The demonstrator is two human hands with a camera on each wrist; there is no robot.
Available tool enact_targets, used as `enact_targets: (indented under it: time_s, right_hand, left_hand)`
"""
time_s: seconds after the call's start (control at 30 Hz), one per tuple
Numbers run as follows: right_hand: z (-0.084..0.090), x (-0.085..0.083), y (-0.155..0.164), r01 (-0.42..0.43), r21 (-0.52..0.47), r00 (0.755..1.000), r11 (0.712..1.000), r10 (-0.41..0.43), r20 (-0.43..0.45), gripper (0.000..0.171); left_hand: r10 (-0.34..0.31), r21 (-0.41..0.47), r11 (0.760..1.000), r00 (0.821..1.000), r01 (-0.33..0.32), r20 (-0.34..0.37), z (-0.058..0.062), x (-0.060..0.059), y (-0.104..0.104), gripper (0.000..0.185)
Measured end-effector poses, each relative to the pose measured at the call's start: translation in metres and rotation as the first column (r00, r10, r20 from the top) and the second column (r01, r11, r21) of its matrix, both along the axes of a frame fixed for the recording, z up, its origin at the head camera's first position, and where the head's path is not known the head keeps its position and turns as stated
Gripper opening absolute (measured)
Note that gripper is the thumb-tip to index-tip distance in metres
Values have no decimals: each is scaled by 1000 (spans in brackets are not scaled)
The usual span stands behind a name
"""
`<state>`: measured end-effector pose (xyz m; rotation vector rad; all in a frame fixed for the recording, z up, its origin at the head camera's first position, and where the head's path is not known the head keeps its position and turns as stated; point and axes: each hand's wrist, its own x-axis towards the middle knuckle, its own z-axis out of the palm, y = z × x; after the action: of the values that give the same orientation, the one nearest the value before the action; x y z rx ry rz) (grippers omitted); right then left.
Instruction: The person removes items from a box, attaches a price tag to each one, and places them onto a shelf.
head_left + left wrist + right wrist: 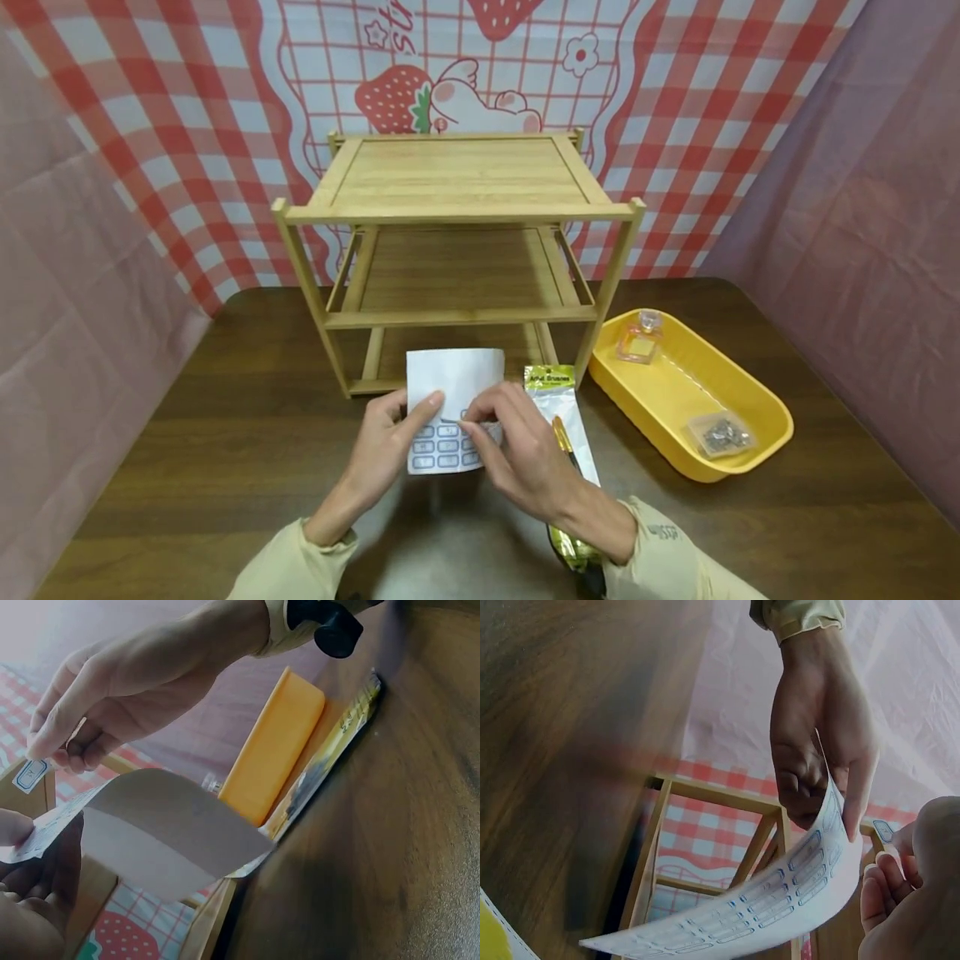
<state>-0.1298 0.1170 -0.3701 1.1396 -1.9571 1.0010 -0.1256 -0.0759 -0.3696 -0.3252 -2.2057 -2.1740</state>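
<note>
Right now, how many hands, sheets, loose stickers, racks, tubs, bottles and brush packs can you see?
Hands: 2 (left hand, right hand)
Sheet: 1
Loose sticker: 1
Rack: 1
Tub: 1
Bottle: 1
Brush pack: 1
Total: 8

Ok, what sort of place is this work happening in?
Probably a staged tabletop workspace, though the wider room isn't shown: a strawberry-print cloth hangs behind the wooden rack, pinkish drapes flank both sides, and a dark wood-look table stands between.
</note>
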Motion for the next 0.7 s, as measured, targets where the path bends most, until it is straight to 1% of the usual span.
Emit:
enact_targets:
  time_s: [0.17,0.23,0.33,0.43,0.57,0.7]
  right_hand:
    - [3,-1,2,-16,-60,998,998,20,64,14]
    - [4,-1,4,-21,-75,996,997,28,85,16]
    - [4,-3,8,-17,-93,993,996,27,114,19]
    - [3,-4,12,1,-117,990,993,15,141,20]
    - [3,-7,18,27,-134,987,991,-6,158,19]
    - [2,-9,23,43,-141,987,989,-20,159,19]
  left_hand:
    - [-3,0,1000,1000,3,5,1,1,-3,26]
    - [9,-7,1000,1000,-9,10,-1,0,-4,25]
    - [25,-10,1000,999,-25,41,-4,-1,-7,25]
    - [38,-17,999,996,-37,87,-8,-3,-12,25]
    - [72,-55,996,989,-65,132,-15,-7,-20,24]
    - [112,-123,988,980,-93,162,-22,-10,-30,22]
